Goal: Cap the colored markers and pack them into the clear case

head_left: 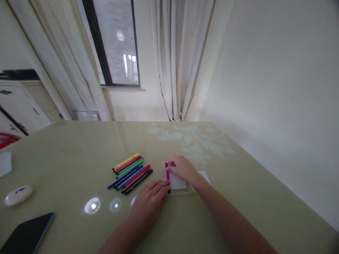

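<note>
Pink marker (167,175) at both hands' fingertips (165,183)

A home room: long curtains (182,53), cabinet (23,111)

1 head-worn view, facing forward and down, table (74,151) close below, window (116,46) farther off

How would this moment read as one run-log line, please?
left hand: at near end of pink marker; right hand: at its far end; pink marker: along left side of clear case; other markers: grouped on table
</note>
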### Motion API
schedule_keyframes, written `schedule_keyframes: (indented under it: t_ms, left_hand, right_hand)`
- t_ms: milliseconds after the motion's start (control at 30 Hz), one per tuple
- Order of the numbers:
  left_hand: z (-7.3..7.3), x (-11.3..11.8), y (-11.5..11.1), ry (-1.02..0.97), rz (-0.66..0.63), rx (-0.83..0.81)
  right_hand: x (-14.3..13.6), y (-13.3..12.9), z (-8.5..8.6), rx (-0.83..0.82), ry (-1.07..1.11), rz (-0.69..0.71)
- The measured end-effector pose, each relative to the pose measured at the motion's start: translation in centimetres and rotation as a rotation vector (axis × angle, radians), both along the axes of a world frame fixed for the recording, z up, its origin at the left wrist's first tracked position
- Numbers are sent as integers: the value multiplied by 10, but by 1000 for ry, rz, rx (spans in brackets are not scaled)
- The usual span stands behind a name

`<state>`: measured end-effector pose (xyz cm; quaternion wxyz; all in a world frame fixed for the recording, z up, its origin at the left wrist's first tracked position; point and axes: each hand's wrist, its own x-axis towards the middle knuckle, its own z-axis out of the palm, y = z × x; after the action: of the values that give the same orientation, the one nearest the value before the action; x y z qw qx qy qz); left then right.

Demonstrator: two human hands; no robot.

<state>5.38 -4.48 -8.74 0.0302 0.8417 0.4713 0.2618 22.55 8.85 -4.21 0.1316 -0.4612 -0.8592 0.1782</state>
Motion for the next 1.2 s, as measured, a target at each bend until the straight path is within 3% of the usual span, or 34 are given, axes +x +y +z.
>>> schedule_keyframes:
  t_ms: [167, 333, 433, 700, 833, 1000, 1100, 1200]
  left_hand:
    - [7, -7, 1, -35, 53, 34]
    - [14, -38, 9, -11, 455, 123]
    - [12, -48, 11, 86, 546, 116]
    - [14, -39, 11, -16, 509, -143]
    - [18, -35, 12, -231, 444, -166]
    - [16, -21, 11, -676, 355, -279]
    - [14, -13, 10, -831, 294, -329]
    - [16, -10, 8, -796, 253, -289]
  right_hand:
    - [2, 2, -1, -15, 32, 15]
    - [4, 2, 13, 18, 91, -55]
    - [6, 1, 23, 27, 141, -65]
    - [5, -5, 43, 97, 283, -84]
    - [1, -16, 50, 103, 232, 56]
    - [-5, -27, 52, -72, 270, 319]
    - [-8, -29, 53, -217, 417, 297]
    - [-8, -25, 54, -260, 598, 226]
